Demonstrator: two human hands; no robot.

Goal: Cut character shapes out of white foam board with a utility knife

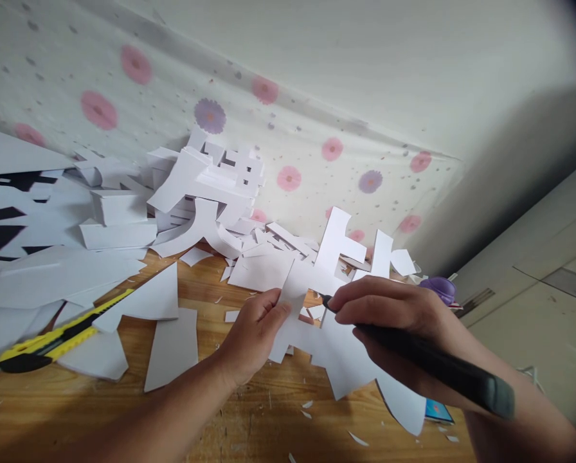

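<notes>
A white cut-out board (295,334), shaped like a character with a square hole in it, is tilted above the table. My left hand (256,328) pinches its left part between thumb and fingers. In my right hand (394,315) lies a black pen-shaped tool (442,366), its thick handle sloping down to the right. The tool's tip is at the hole's upper right edge; I cannot make out a blade. Through the hole, scraps and wood show. Part of the board is hidden behind my right hand.
A yellow and black utility knife (66,331) lies at left among white board offcuts (171,350). Cut-out characters (201,180) are piled at the back against a flowered wall covering (288,148). Small scraps dot the wooden table (240,424). A purple object (440,289) stands at right.
</notes>
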